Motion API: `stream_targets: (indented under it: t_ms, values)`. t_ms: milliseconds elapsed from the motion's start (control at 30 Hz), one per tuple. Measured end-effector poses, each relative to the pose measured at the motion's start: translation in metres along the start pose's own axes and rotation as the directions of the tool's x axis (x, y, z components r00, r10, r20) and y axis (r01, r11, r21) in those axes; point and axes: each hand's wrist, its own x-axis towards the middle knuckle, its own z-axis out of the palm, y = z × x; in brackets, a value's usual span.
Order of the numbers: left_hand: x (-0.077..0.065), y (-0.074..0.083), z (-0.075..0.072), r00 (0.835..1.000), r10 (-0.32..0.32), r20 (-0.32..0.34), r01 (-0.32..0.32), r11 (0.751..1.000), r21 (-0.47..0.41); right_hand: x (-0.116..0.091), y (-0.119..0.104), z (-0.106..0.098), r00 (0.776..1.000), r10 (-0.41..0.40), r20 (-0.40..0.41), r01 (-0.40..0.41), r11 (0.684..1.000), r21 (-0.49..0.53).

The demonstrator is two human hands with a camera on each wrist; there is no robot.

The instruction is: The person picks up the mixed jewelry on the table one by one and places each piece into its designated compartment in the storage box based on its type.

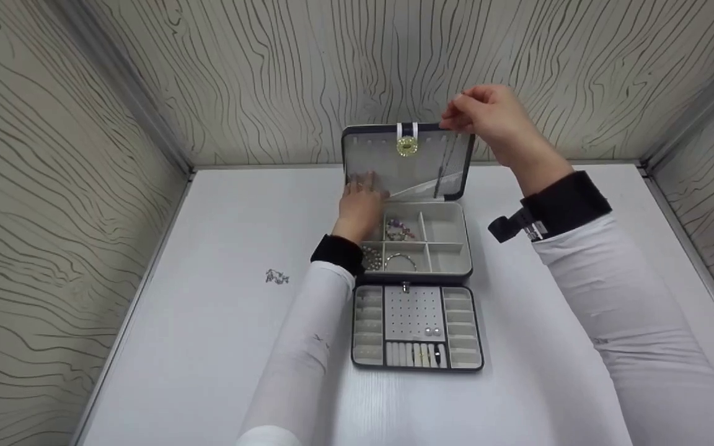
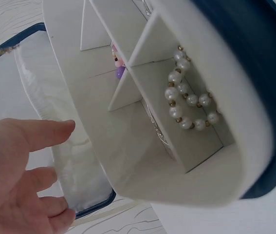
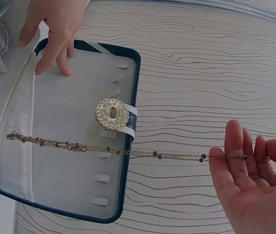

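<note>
My right hand, raised at the lid's upper right edge, pinches one end of a thin beaded chain necklace. The doubled chain hangs down in front of the lid lining, its lower end near the gathered pocket. My left hand lies at the left of the open lid, over the back left compartment. In the left wrist view its fingers are spread before the pocket and hold nothing. The jewelry box stands open, its lid upright behind it.
In the box are a pearl bracelet, a colourful bead bracelet and a bangle. In front lies a tray with rings and pearl earrings. Another small chain lies on the table to the left.
</note>
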Motion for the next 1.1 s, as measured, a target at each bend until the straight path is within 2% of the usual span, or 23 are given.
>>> stream_targets:
  t_ms: [233,367,533,767,933,1100]
  values:
    - [0.0,0.001,-0.003,1.0,-0.009,0.023,0.009,1.0,0.004,0.016,-0.006,0.013,1.0,-0.011,-0.005,0.011,1.0,-0.021]
    - [-0.001,0.003,-0.005,1.0,-0.013,-0.002,0.013,1.0,0.019,0.024,-0.009,0.017,1.0,-0.016,-0.002,0.015,1.0,-0.015]
    - [-0.002,0.003,-0.004,0.999,-0.013,-0.031,0.014,0.999,0.042,0.03,-0.006,0.021,1.0,0.011,0.016,-0.01,0.998,-0.059]
    - [-0.001,0.003,-0.003,1.0,-0.023,-0.005,0.024,0.999,0.032,0.036,0.013,0.024,0.996,0.088,0.02,-0.088,0.996,-0.026]
    - [-0.002,0.003,-0.004,1.0,-0.023,0.006,0.023,0.999,0.033,0.038,0.032,0.026,0.997,0.076,0.018,-0.076,0.997,-0.003]
    - [-0.002,0.003,-0.003,1.0,-0.028,-0.011,0.029,0.999,0.018,0.036,0.051,0.029,0.999,0.054,0.003,-0.054,0.997,0.054]
